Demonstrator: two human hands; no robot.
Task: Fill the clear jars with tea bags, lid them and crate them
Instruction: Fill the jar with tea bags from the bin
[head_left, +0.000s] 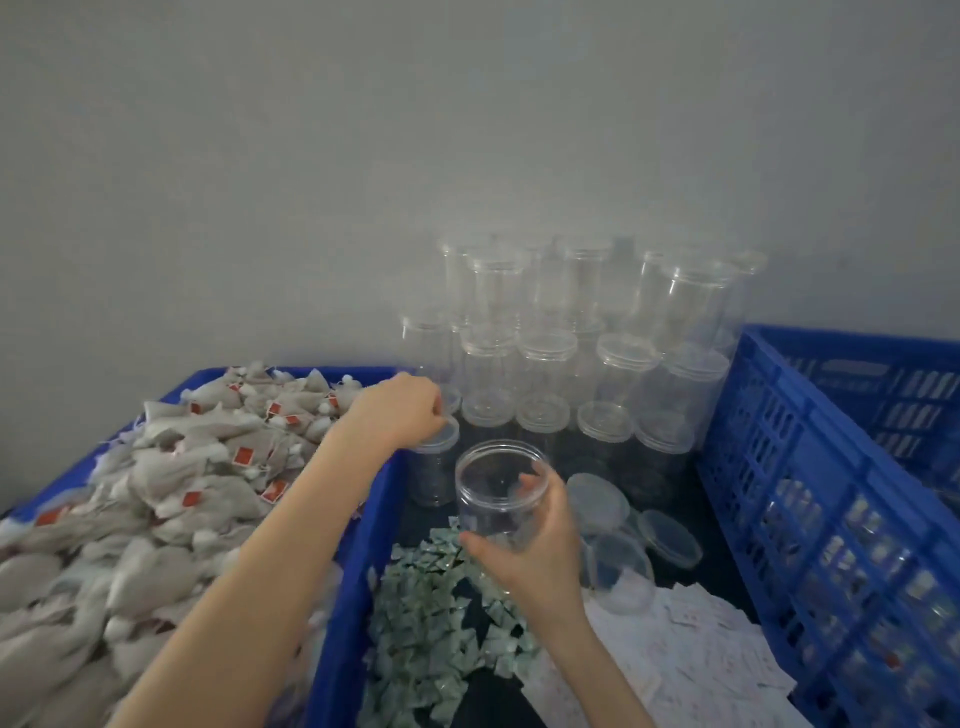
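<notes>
At nine o'clock our tea bags (156, 499) fill the blue bin (358, 561). The stacked jars (566, 332) at twelve could topple if our left hand (400, 410), curled on a lid there, pulls. Our right hand (530, 551) grips the open jar (501, 493); it may slip.

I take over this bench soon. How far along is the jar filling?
Done: some jars already show through the wall of the blue crate at right. In hand: the right hand holds an open, empty jar; the left hand is at a lidded jar. Left: a big heap of tea bags and a stack of empty jars.
</notes>
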